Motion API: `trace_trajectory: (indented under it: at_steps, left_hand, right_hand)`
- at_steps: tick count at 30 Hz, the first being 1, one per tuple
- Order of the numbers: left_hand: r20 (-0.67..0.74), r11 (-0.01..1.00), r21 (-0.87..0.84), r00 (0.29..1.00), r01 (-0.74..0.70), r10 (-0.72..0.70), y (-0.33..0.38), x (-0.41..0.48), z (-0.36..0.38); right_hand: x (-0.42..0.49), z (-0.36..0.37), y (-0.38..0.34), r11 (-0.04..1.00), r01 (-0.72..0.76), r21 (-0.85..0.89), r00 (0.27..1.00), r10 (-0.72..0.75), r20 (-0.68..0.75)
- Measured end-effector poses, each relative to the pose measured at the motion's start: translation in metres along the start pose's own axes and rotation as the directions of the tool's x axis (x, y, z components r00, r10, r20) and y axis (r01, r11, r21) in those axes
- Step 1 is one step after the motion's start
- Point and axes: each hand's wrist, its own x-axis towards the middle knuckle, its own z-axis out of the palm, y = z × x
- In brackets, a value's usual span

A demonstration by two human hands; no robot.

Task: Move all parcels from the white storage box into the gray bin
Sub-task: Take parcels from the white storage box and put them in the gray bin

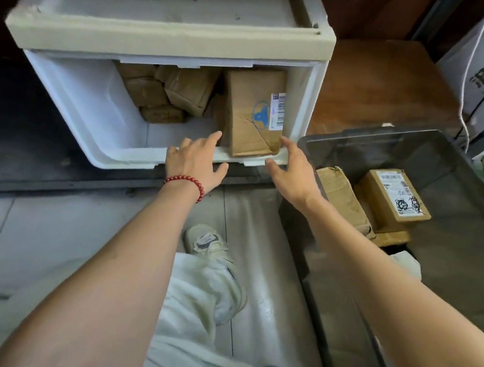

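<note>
- The white storage box (173, 42) stands on the floor ahead of me, its front open and a flap hanging down on its left side; brown parcels fill the back and right of its interior.
- The gray bin (457, 242) sits to the right of the box, close beside it, and already holds 2 parcels (371, 200) that I can count, 1 long wrapped one and 1 small carton with a white label, side by side at the near left of the bin; a further tan edge shows under them.
- A tall cardboard parcel (253, 111) with a blue emblem and a barcode label stands upright at the right front of the box, against the right wall.
- A cluster of taped parcels (166, 90) is piled behind and to the left of it.
- My right hand (293, 171) is open, fingers spread, reaching at the parcel's lower right corner; whether the fingertip touches the cardboard I cannot tell.
- My left hand (196, 162), a red bead bracelet (187, 183) on the wrist, is open too, fingers splayed over the box's front lip, index tip just beside the parcel's lower left edge, gripping nothing.
</note>
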Motion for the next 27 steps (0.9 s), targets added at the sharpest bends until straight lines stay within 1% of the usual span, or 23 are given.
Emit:
trace_trajectory:
  at_steps: [3, 6, 7, 9, 12, 14, 16, 18, 21, 23, 25, 27]
  left_hand:
    - [0.035, 0.999, 0.019, 0.999, 0.029, -0.03, -0.013, 0.011, 0.011]
    - [0.114, 0.996, -0.014, 0.99, 0.087, -0.085, -0.022, 0.021, 0.017]
    - [0.139, 0.991, -0.065, 0.985, 0.116, -0.106, -0.022, 0.028, 0.017]
    - [0.155, 0.963, -0.226, 0.982, 0.144, -0.11, -0.014, 0.043, 0.016]
    - [0.158, 0.873, -0.467, 0.985, 0.141, -0.075, 0.004, 0.063, 0.019]
    - [0.234, 0.783, -0.585, 0.968, 0.213, -0.089, 0.009, 0.069, 0.026]
    - [0.312, 0.691, -0.664, 0.946, 0.285, -0.09, 0.007, 0.068, 0.032]
    - [0.319, 0.645, -0.699, 0.942, 0.309, -0.106, 0.002, 0.066, 0.034]
    - [0.29, 0.618, -0.721, 0.946, 0.314, -0.142, -0.005, 0.063, 0.03]
    - [0.285, 0.597, -0.735, 0.945, 0.321, -0.158, -0.007, 0.056, 0.027]
    - [0.283, 0.554, -0.761, 0.941, 0.338, -0.186, -0.006, 0.045, 0.022]
    - [0.264, 0.51, -0.79, 0.94, 0.34, -0.217, -0.007, 0.035, 0.018]
  right_hand:
    - [0.023, 0.009, 0.004, 1.0, -0.02, -0.019, 1.0, 0.02, 0.022]
    - [0.046, 0.02, 0.006, 0.999, -0.032, -0.008, 0.999, 0.032, -0.005]
    - [0.052, 0.024, 0.005, 0.999, -0.049, 0.006, 0.999, 0.049, -0.001]
    - [0.06, 0.03, 0.001, 0.994, -0.083, 0.068, 0.996, 0.083, 0.012]
    - [0.069, 0.038, 0.004, 0.966, -0.152, 0.209, 0.986, 0.164, -0.043]
    - [0.068, 0.041, 0.007, 0.959, -0.169, 0.225, 0.982, 0.184, -0.05]
    - [0.063, 0.04, 0.01, 0.958, -0.18, 0.225, 0.98, 0.194, -0.042]
    - [0.06, 0.039, 0.012, 0.946, -0.181, 0.268, 0.979, 0.2, -0.046]
    - [0.054, 0.043, 0.005, 0.926, -0.199, 0.321, 0.973, 0.225, -0.047]
    - [0.05, 0.048, 0.002, 0.892, -0.219, 0.395, 0.966, 0.254, -0.038]
    - [0.044, 0.051, -0.005, 0.852, -0.248, 0.46, 0.958, 0.287, -0.016]
    - [0.037, 0.053, -0.015, 0.814, -0.253, 0.522, 0.95, 0.31, -0.024]
